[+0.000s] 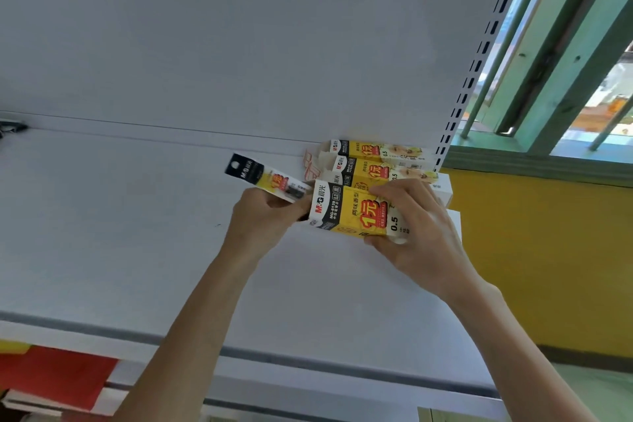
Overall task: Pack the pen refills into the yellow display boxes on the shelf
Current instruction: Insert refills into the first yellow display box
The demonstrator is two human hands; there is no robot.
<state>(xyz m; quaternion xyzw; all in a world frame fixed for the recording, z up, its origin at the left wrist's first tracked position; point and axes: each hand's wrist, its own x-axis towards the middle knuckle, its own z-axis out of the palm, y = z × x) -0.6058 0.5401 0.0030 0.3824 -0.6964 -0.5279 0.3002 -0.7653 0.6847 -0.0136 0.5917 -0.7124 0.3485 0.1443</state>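
A yellow display box (346, 209) with red and black print lies on its side on the white shelf (137, 233), near its right end. My right hand (418, 233) grips the box's right part. My left hand (263, 219) holds a bundle of pen refill packs (267, 180) with black header cards, its lower end at the box's open left end. Two more yellow display boxes (373, 166) (370, 149) lie behind it against the shelf's back panel.
A white box (445, 188) sits under or beside the rear yellow boxes at the shelf's right edge. The slotted upright (479, 55) stands at the right, with a green-framed window (548, 79) and a yellow wall (548, 250) beyond. Red items (51, 377) lie on the lower shelf at left.
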